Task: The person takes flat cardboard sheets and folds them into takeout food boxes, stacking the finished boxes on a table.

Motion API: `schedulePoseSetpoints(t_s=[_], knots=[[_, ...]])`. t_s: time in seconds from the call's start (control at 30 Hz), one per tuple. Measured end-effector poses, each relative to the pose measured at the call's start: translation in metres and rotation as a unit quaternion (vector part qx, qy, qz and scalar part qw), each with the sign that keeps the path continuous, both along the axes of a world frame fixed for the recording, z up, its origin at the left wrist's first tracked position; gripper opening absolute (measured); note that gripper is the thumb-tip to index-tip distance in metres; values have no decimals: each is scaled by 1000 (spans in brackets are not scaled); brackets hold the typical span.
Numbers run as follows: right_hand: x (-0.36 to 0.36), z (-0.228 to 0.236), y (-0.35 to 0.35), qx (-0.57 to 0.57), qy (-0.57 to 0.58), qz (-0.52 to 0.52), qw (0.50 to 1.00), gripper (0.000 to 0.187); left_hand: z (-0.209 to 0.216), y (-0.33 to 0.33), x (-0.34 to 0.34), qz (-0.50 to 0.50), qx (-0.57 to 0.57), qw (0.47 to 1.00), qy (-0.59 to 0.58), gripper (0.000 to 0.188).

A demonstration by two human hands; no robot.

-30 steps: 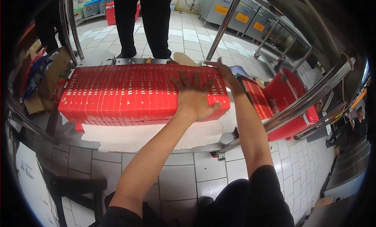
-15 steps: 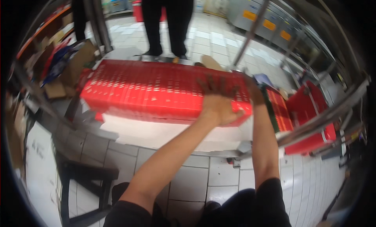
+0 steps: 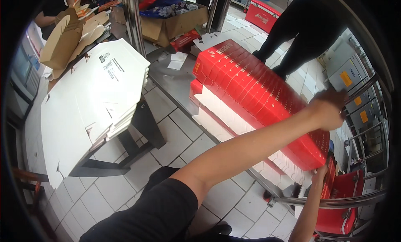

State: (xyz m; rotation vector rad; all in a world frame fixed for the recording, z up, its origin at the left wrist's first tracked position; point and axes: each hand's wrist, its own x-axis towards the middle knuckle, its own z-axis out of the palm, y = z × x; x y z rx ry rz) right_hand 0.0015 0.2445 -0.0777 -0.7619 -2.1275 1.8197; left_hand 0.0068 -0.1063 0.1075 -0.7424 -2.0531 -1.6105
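Observation:
A long row of red printed cartons point(image 3: 250, 87), packed side by side, lies along a low metal shelf. Flat white cardboard pieces point(image 3: 227, 110) with notched edges are under it. My left arm reaches across the row, and my left hand point(image 3: 328, 112) is beyond its right part, close to a metal rack post. Motion blurs its fingers, so their grip does not show. My right hand point(image 3: 321, 172) is low at the row's right end, beside the last carton. Its fingers are mostly hidden there.
A stack of white flat cardboard point(image 3: 94, 96) rests on a dark stool point(image 3: 146, 125) at left. An open brown carton point(image 3: 175, 27) stands behind. A red cooler box point(image 3: 340, 219) is at lower right. Another person's dark-clothed legs point(image 3: 292, 33) stand beyond the shelf.
My view has swung left, bringing the white cardboard stack fully in. My left hand has come off the top of the red cartons to the rack post; my right hand is lower at the row's end.

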Motion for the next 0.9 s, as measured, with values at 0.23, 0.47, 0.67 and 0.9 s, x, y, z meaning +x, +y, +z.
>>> schedulePoseSetpoints(t_s=[0.23,0.47,0.67,0.9], knots=[[26,-35,-1,219,-120,-181,951,69,49,-31,15,65,94,983,146,25],[80,-88,21,-332,29,-51,941,84,50,-82,15,9,49,994,100,18],[124,-33,-94,-390,-26,55,919,107,48,-113,10,70,72,991,92,12],[104,-51,-56,-301,-88,283,907,93,61,-133,9,147,61,981,115,23]])
